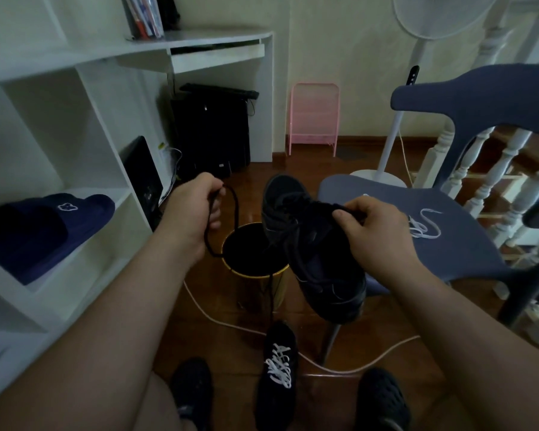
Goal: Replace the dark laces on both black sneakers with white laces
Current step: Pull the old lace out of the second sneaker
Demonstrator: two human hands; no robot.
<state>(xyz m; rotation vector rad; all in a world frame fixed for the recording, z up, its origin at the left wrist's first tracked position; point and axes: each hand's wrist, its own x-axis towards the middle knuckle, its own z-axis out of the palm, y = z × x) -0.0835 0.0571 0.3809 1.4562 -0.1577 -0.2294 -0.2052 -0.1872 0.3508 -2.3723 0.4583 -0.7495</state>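
— Dark wooden floor [231, 346], white shelving [84, 126] to the left, and a blue plastic chair [448, 237] on the right with a loose white lace [423, 223] lying on its seat. Where does the job stand?

— One black sneaker with white lacing [276, 377] sits on the floor between the person's feet, so I judge that one finished. The second black sneaker [311, 244] is held up in the air above a gold-rimmed round bin [255, 275].

— And the hands?

— The right hand [377, 231] grips the shoe at its opening, fingers curled over the upper, thumb pointing left. The left hand [196, 206] is raised off to the side, wrist bent, its grip pinched around a thin dark shoelace [231, 213] that loops down below the fist and trails back toward the shoe.

— What might go wrong?

— The dark lace appears partly threaded; a sharp tug could snag it at an eyelet or jerk the shoe out of the one-handed hold, dropping it into the bin. The white lace lies near the seat's edge and could be brushed off. A pale cable [339, 368] crosses the floor by the feet, too.
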